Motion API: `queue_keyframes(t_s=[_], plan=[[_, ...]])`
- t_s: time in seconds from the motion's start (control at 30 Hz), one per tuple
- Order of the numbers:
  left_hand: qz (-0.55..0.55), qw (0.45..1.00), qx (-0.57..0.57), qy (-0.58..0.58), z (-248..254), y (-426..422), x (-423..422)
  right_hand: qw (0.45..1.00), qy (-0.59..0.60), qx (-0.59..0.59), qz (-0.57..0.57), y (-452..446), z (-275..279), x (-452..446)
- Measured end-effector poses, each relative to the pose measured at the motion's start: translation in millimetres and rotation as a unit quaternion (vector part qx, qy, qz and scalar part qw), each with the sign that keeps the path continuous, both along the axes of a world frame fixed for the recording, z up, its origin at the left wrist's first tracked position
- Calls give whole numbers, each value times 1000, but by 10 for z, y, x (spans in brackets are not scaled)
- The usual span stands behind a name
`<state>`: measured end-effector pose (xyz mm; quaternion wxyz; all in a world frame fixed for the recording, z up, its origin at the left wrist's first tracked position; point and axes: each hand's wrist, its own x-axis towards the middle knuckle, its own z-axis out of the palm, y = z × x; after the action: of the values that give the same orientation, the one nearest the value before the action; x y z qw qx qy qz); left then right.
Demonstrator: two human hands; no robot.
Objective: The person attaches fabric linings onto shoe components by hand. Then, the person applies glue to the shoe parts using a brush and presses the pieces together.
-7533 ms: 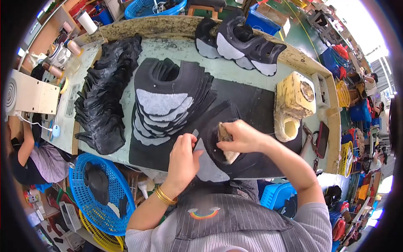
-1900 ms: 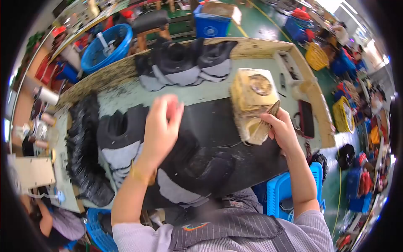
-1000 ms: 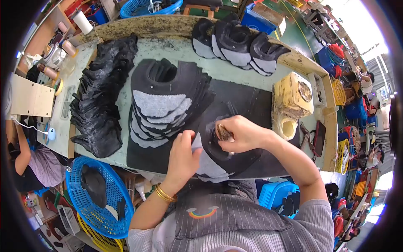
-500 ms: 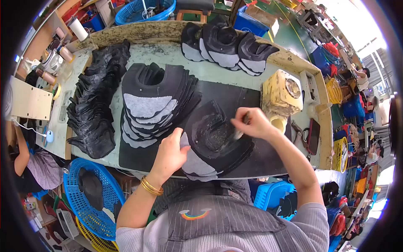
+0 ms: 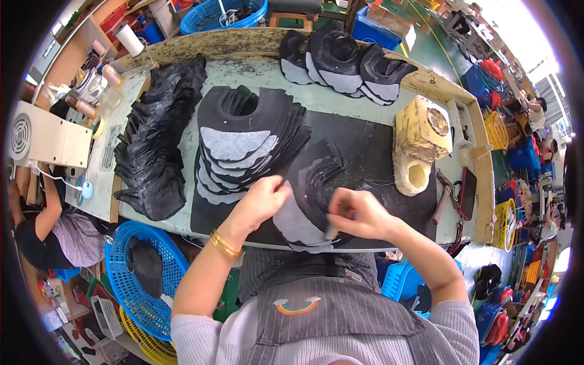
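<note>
A U-shaped black shoe upper (image 5: 300, 220) with a pale grey patch lies on top of a small stack at the table's near edge. My left hand (image 5: 260, 205) pinches the left edge of this upper, thumb and fingertips together. My right hand (image 5: 360, 214) is closed round a small brush (image 5: 331, 233), whose pale tip points down at the right end of the grey patch. Most of the brush is hidden by my fingers. Just left of the stack stands a fanned pile of similar uppers (image 5: 234, 143).
A yellow, crusted glue pot (image 5: 418, 174) with a round mouth stands to the right. Beyond it lie a dark phone-like object (image 5: 466, 193) and a worn-handled tool (image 5: 442, 204). Crumpled black pieces (image 5: 155, 146) line the left; more uppers (image 5: 337, 64) lie at the back.
My right hand has moved with the brush from the upper's inner curve down to its near edge. My left hand has shifted up along the left edge. The whole view has shifted slightly.
</note>
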<state>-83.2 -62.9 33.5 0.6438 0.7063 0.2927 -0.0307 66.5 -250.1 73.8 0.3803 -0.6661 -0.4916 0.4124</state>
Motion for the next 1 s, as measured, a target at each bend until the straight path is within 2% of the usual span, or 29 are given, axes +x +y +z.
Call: queue_keyframes(t_s=[0.03, 0.07, 0.13, 0.17, 0.2, 0.27, 0.33, 0.37, 0.4, 0.47, 0.5, 0.53, 0.57, 0.6, 0.63, 0.67, 0.77, 0.83, 0.87, 0.9, 0.93, 0.97, 1.0], plan=[[8, 1000, -25, 3, 5, -1, 66, 998, -59, 20, -7, -151, 107, 19], [4, 991, -133, -25, 34, 21, 116, 992, -117, 40, -13, -260, 229, -9], [30, 962, -265, 59, 382, 1, 253, 984, -140, 93, 62, -394, 496, -221], [0, 945, -326, 28, 419, 60, 282, 967, -186, 136, 105, -391, 528, -394], [36, 934, -353, 31, 360, 75, 323, 946, -250, 169, 117, -353, 505, -603], [54, 925, -373, 44, 328, 118, 335, 937, -322, 103, 90, -215, 375, -912], [45, 930, -359, 61, 226, 179, 297, 912, -383, 147, 9, -59, -48, -1023], [42, 941, -334, 22, 178, 177, 269, 934, -354, 2, 52, -63, -299, -1127], [46, 947, -318, 23, 267, 155, 280, 906, -415, -8, 87, -73, -295, -1158], [19, 954, -298, 1, 493, 123, 343, 902, -421, 57, 77, -103, -397, -1114], [54, 937, -340, -56, 570, 131, 389, 906, -414, 31, 79, -101, -306, -1069], [55, 933, -332, -126, 703, 188, 472, 911, -404, 5, 82, -111, -154, -1037], [106, 928, -315, -168, 894, 216, 567, 916, -392, -24, 87, -131, -63, -989], [117, 938, -256, -201, 1175, 189, 660, 932, -357, 6, 65, -173, -52, -921], [57, 931, -255, -254, 1209, 303, 831, 945, -321, 35, 44, -227, -46, -839], [65, 924, -250, -281, 1302, 330, 966, 955, -288, 65, 24, -278, -28, -725], [47, 894, -276, -351, 1315, 426, 1589, 949, -194, 141, -203, -590, 358, -265], [29, 869, -306, -389, 1184, 456, 2085, 901, -205, 209, -321, -886, 495, 148], [45, 881, -290, -372, 1029, 527, 2366, 886, -119, 237, -381, -1051, 468, 323], [62, 892, -272, -356, 814, 624, 2647, 872, -43, 214, -439, -1144, 557, 446], [82, 903, -252, -339, 658, 651, 2830, 853, -19, 191, -485, -1196, 560, 553], [112, 952, -125, -255, 579, 616, 2918, 851, -19, 179, -493, -1209, 494, 663], [141, 976, 6, -164, 546, 584, 2972, 850, -19, 168, -498, -1213, 399, 780]])
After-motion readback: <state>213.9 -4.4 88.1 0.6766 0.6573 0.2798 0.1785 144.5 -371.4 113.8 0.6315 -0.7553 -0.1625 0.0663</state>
